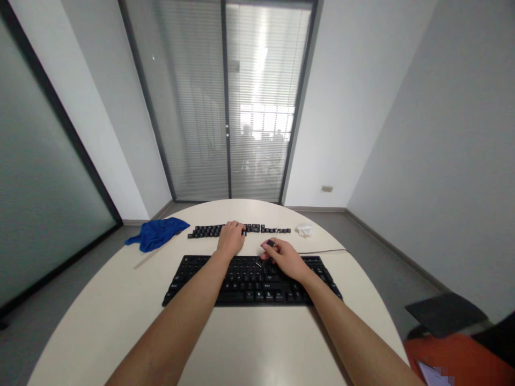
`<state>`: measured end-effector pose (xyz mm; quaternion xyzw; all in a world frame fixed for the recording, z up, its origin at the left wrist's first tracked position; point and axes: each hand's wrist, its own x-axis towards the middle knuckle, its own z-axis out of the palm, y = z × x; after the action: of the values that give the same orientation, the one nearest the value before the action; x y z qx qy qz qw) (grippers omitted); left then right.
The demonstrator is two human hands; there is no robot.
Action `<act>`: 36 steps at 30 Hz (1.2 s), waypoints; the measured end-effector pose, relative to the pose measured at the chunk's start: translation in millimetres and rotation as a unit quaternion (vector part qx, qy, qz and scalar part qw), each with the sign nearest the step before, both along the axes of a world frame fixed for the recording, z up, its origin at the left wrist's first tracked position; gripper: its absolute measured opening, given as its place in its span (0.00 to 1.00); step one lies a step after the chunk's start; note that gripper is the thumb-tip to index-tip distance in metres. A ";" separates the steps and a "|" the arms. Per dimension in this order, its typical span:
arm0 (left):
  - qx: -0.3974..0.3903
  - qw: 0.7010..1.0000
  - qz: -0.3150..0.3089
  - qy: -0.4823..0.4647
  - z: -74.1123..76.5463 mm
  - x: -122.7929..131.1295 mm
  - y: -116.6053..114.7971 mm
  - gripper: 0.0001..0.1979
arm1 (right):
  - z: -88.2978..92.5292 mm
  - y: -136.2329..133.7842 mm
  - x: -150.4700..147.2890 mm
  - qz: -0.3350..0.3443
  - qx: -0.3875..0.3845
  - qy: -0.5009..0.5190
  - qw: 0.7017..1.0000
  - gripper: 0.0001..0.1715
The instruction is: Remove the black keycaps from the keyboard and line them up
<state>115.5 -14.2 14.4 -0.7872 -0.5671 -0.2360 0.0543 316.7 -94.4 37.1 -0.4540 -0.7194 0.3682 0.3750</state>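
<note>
A black keyboard [249,281] lies in the middle of a round white table [120,311]. Beyond it runs a row of loose black keycaps [207,231]. My left hand [230,239] reaches past the keyboard's far edge, fingers curled down onto the keycap row. My right hand [281,256] hovers over the keyboard's upper right part, pinching a small black keycap [271,243]. A thin wire tool [259,261] pokes out below that hand's fingers.
A blue cloth [157,234] lies at the table's far left with a thin stick [151,257] beside it. A crumpled white tissue [304,230] sits at the far right. The keyboard cable [322,251] runs right. An orange chair [454,354] stands at lower right.
</note>
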 end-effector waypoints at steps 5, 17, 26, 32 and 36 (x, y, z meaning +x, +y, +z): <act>-0.003 1.000 -0.004 -0.002 1.9 0.3 -1.4 0.11 | -1.9 1.1 -0.1 -0.001 0.006 -0.001 1.000 0.22; 0.011 0.999 -0.013 -0.031 13.9 2.7 -9.5 0.15 | 0.0 -0.1 0.0 -0.003 -0.007 0.006 1.000 0.22; 0.051 0.990 -0.072 -0.113 27.9 0.8 -31.3 0.10 | -1.1 0.9 1.1 -0.002 -0.019 0.033 0.999 0.24; -0.047 0.984 -0.146 -0.091 42.8 7.3 -51.6 0.10 | 5.6 -4.2 4.1 -0.005 -0.014 0.026 1.000 0.24; -0.149 0.969 -0.185 -0.063 55.3 1.2 -65.5 0.12 | 15.3 -9.4 7.8 0.003 0.007 0.004 1.000 0.23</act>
<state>116.8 -79.7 69.7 -0.8611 -0.4429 -0.2036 -0.1444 324.6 -103.9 52.4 -0.4481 -0.7218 0.3662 0.3796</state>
